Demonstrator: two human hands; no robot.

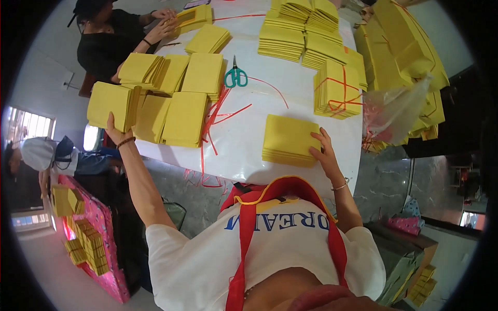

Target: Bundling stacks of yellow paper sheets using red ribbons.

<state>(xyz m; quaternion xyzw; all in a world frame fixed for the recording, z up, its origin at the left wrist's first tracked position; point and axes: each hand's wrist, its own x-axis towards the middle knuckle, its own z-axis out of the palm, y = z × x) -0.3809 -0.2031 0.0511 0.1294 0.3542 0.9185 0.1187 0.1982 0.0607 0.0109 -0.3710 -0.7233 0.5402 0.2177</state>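
At the far left of the table, my left hand is closed on a thick stack of yellow paper sheets, thumb against its face and the other fingers hidden. The stack is tilted beside other yellow stacks. My right hand rests against the right edge of a squared yellow stack near the table's front, its fingers apart. Beyond lie green-handled scissors and loose red plastic strips. A yellow bundle tied with red strip stands to the right.
Tall yellow piles fill the back of the white table. Clear plastic and large yellow bundles are at its right side. A co-worker in black handles a yellow piece at the far left. More bundles lie on a pink surface.
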